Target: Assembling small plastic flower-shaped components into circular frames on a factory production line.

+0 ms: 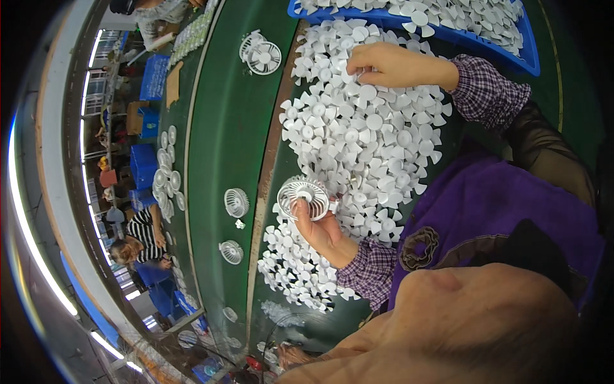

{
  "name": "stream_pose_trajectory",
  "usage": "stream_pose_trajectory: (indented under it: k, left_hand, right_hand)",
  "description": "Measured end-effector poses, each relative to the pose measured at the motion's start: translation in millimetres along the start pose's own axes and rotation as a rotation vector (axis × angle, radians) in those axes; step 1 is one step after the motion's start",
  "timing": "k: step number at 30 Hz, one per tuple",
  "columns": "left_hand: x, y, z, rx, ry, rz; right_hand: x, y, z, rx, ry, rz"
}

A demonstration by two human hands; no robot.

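Note:
My left hand [323, 232], the lower one in the head view, grips a round white fan grille [304, 192]. Its thumb presses over the slatted face near the hub. Farther up, my right hand [390, 66] reaches over a broad heap of small white fan blades [374, 137]. Its fingers are curled down and pinched at a blade on the heap; the fingertips are partly covered. Plaid cuffs show at both wrists.
A blue tray [529, 48] full of more blades stands at the upper right. Beside the heap runs a green conveyor belt [220, 128] with white fan housings [236, 202] on it. Across the belt, a person in a striped top [144, 229] sits near blue bins [144, 165].

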State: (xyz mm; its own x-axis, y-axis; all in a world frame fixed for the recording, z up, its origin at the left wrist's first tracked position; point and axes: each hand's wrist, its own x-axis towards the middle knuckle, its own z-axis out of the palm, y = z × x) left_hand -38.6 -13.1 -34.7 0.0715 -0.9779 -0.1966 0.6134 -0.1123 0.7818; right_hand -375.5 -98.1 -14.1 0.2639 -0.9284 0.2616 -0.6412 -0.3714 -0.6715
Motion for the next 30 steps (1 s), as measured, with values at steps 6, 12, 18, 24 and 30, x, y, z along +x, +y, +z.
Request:
stream_pose_trajectory:
  k: [6, 12, 18, 24, 30]
  left_hand:
    - [-1.1, -4.7, 1.3, 0.066, 0.092, 0.014]
    - [-11.1, -3.5, 13.6, 0.062, 0.063, 0.099]
    - [-13.8, -7.2, 23.0, 0.047, -0.047, 0.072]
    - [-13.8, -8.3, 36.9, 0.159, -0.087, 0.053]
    - [-7.5, -22.0, 28.8, 0.158, -0.153, 0.064]
  right_hand:
    - [-5.4, -23.2, -6.1, -0.338, -0.119, -0.227]
    - [-12.9, -16.5, 27.4, -0.655, -0.071, -0.295]
    - [5.7, -61.0, 15.0, -0.372, 0.04, -0.432]
    - [23.6, -113.0, 63.4, -0.095, -0.029, -0.701]
    - [17.5, -110.5, 88.2, -0.179, -0.016, -0.809]
